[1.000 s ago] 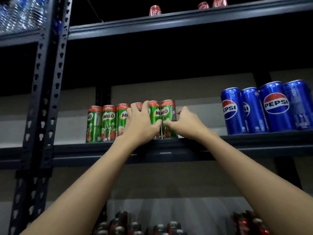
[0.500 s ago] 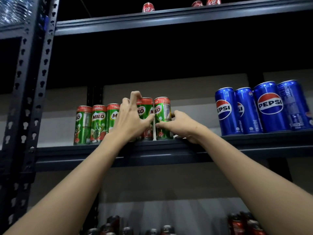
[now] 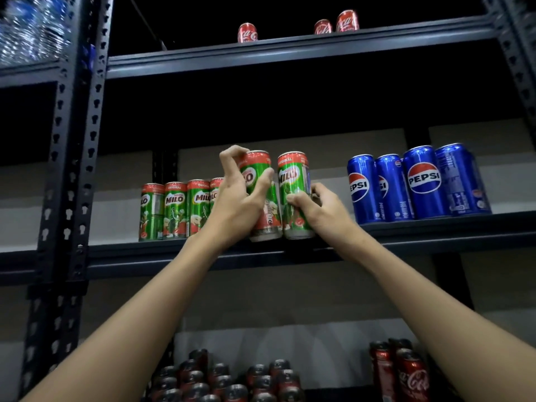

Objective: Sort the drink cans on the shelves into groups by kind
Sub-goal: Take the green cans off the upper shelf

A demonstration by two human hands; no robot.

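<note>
Centrally, the left hand (image 3: 235,203) grips one Milo can (image 3: 262,195), fingers curled round it, forefinger hooked above its rim. The right hand (image 3: 322,211) clasps a second Milo can (image 3: 294,195) just beside, at 3 o'clock. Both cans sit above the middle shelf (image 3: 435,236) edge. Standing Milo cans (image 3: 175,210) lie at 9 o'clock, Pepsi cans (image 3: 417,184) at 3 o'clock.

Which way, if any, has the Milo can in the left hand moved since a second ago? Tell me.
Yes. The left hand has raised its Milo can off the shelf edge, above the standing Milo row.
</note>
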